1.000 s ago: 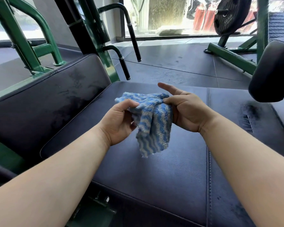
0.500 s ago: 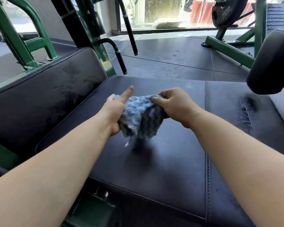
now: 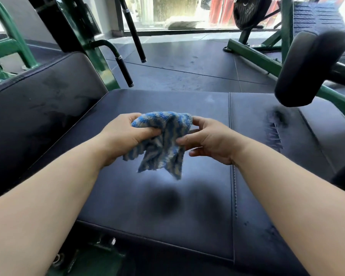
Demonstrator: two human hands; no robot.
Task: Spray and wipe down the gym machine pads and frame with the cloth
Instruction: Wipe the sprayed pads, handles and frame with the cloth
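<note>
Two hands hold the blue-and-white striped cloth (image 3: 163, 144) in the air above the dark seat pad (image 3: 147, 206). The left hand (image 3: 126, 134) grips its bunched upper corner in curled fingers; the right hand (image 3: 211, 142) pinches the opposite edge between thumb and fingertips. A smeared back pad (image 3: 38, 108) stands at left and a roller pad (image 3: 307, 70) at upper right. Black handles (image 3: 124, 70) and the green frame (image 3: 253, 56) lie beyond, over the rubber floor (image 3: 187, 70).

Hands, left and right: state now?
Left hand: fingers curled round the blue striped cloth, gripping it.
Right hand: thumb and fingers pinching the same cloth's right side.
</note>
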